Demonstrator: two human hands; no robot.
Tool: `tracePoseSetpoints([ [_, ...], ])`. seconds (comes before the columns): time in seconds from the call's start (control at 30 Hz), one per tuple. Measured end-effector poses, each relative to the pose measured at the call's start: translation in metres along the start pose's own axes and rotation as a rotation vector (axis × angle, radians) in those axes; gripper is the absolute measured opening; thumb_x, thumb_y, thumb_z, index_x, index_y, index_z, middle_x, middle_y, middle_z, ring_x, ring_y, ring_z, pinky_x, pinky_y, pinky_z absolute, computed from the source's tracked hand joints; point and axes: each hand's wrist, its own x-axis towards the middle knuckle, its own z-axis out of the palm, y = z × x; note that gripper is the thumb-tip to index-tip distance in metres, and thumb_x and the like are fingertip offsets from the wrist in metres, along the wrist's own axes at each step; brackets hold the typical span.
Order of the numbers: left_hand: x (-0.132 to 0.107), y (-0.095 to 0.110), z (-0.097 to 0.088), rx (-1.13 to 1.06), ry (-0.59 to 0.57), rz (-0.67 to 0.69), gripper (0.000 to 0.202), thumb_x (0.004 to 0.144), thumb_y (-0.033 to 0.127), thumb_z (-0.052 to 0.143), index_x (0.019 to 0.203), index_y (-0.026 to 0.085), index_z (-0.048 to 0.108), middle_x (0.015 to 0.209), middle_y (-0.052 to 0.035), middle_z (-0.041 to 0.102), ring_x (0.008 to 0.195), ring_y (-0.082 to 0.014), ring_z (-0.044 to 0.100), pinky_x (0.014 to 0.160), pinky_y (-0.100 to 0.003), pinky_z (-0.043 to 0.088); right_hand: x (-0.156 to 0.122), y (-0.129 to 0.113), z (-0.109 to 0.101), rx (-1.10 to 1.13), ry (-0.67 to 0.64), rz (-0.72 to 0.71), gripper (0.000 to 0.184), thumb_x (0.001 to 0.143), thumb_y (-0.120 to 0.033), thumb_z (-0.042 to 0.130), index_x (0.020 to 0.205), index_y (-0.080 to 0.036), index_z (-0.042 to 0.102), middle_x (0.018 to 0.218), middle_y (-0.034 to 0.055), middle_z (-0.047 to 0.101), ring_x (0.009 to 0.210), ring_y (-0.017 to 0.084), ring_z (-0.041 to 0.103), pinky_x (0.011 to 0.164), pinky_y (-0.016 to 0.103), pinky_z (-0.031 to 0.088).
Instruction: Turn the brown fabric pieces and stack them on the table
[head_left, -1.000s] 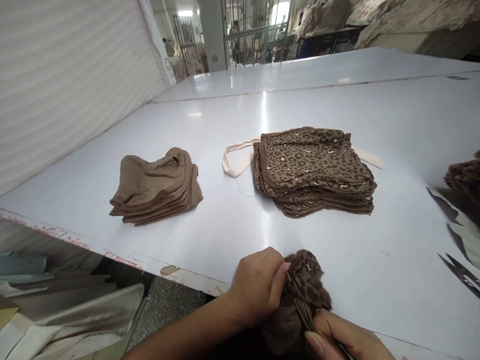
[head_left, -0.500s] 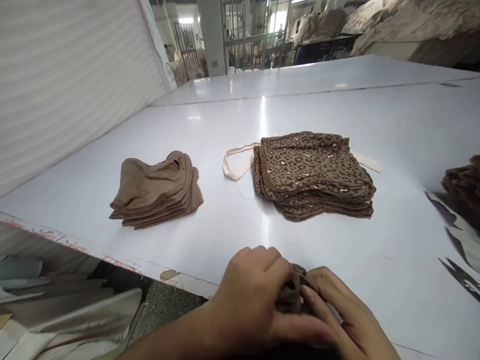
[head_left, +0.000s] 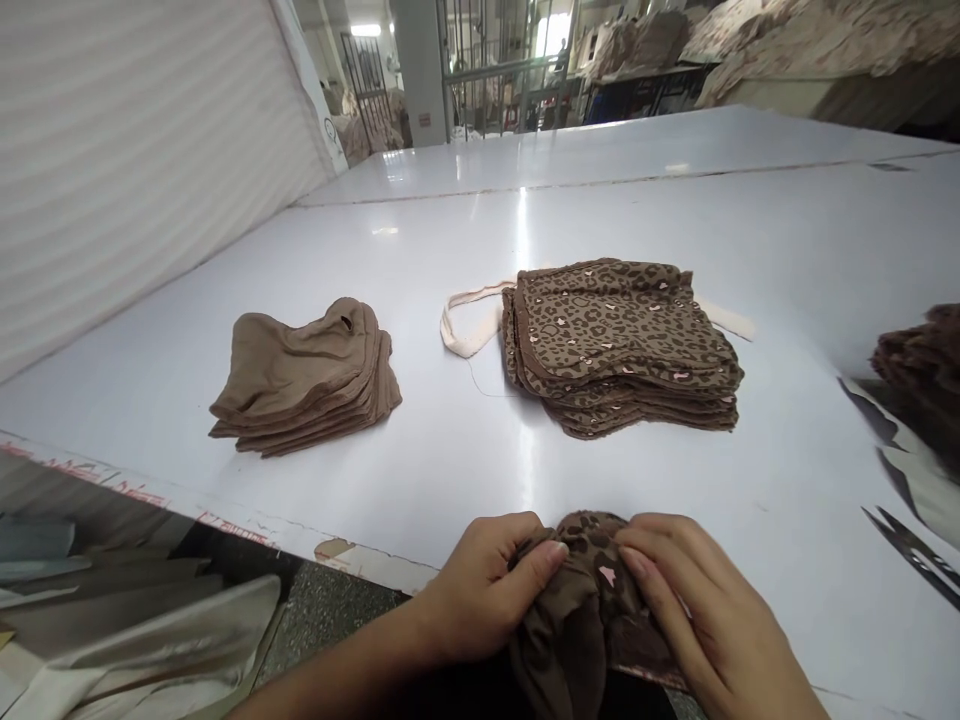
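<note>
At the table's near edge, my left hand (head_left: 487,585) and my right hand (head_left: 694,610) both pinch a small brown leopard-print fabric piece (head_left: 589,590), bunched between thumbs and fingers. Its plain brown side hangs down toward me. Farther out on the white table (head_left: 465,470) lies a stack of leopard-print pieces (head_left: 619,345) and, to its left, a stack of plain brown pieces (head_left: 307,375).
A cream fabric strip (head_left: 469,325) loops beside the leopard stack. Scissors (head_left: 911,545) and dark paper scraps lie at the right edge, with another brown pile (head_left: 919,360) above them. A white ribbed wall (head_left: 135,150) runs along the left. Pale scraps fill a bin at bottom left.
My hands have spread apart from a tight clasp, so the leopard-print face of the piece now shows between them. The stacks have not moved.
</note>
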Motion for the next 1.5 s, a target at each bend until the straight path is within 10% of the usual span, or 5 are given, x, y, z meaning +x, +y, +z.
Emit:
tracePoseSetpoints([
  [0.23, 0.001, -0.005, 0.017, 0.016, 0.195, -0.022, 0.037, 0.091, 0.043, 0.04, 0.065, 0.018, 0.035, 0.061, 0.003, 0.038, 0.058, -0.0107, 0.034, 0.055, -0.024, 0.027, -0.008, -0.024, 0.002, -0.144, 0.031, 0.132, 0.025, 0.088, -0.049, 0.048, 0.092, -0.024, 0.049, 0.078, 0.001, 0.055, 0.064, 0.016, 0.058, 0.051, 0.023, 0.046],
  [0.43, 0.013, -0.018, 0.003, -0.292, -0.109, -0.153, 0.044, 0.084, 0.058, 0.038, 0.065, 0.019, 0.035, 0.059, 0.0037, 0.034, 0.053, -0.0099, 0.032, 0.05, -0.023, 0.031, -0.007, -0.013, 0.003, 0.223, -0.177, 0.283, 0.027, 0.097, -0.032, 0.035, 0.072, -0.023, 0.043, 0.064, -0.0044, 0.049, 0.055, 0.01, 0.053, 0.054, 0.019, 0.043],
  [0.6, 0.001, 0.008, -0.004, 0.36, 0.285, 0.166, 0.021, 0.089, 0.037, 0.045, 0.085, 0.016, 0.049, 0.08, -0.0038, 0.049, 0.074, -0.0174, 0.043, 0.067, -0.03, 0.037, -0.008, -0.006, 0.001, 0.25, -0.238, 0.371, 0.034, 0.095, -0.039, 0.036, 0.066, -0.023, 0.039, 0.06, -0.0045, 0.044, 0.052, 0.011, 0.047, 0.05, 0.021, 0.039],
  [0.83, -0.006, 0.011, 0.033, 1.045, 0.048, 0.311, 0.026, 0.088, 0.032, 0.044, 0.101, 0.01, 0.052, 0.093, -0.0125, 0.056, 0.08, -0.0273, 0.051, 0.066, -0.041, 0.047, 0.004, -0.023, 0.003, 0.373, -0.292, 0.322, 0.029, 0.096, -0.036, 0.035, 0.072, -0.023, 0.044, 0.069, -0.002, 0.052, 0.062, 0.014, 0.053, 0.059, 0.024, 0.044],
  [1.5, 0.003, 0.002, 0.014, -0.242, 0.065, 0.015, 0.01, 0.088, 0.022, 0.048, 0.096, 0.016, 0.048, 0.082, -0.001, 0.048, 0.073, -0.0112, 0.045, 0.069, -0.023, 0.037, -0.01, -0.021, -0.002, -0.153, 0.075, 0.231, 0.028, 0.086, -0.052, 0.048, 0.087, -0.024, 0.049, 0.07, 0.0001, 0.055, 0.054, 0.016, 0.056, 0.046, 0.025, 0.045],
])
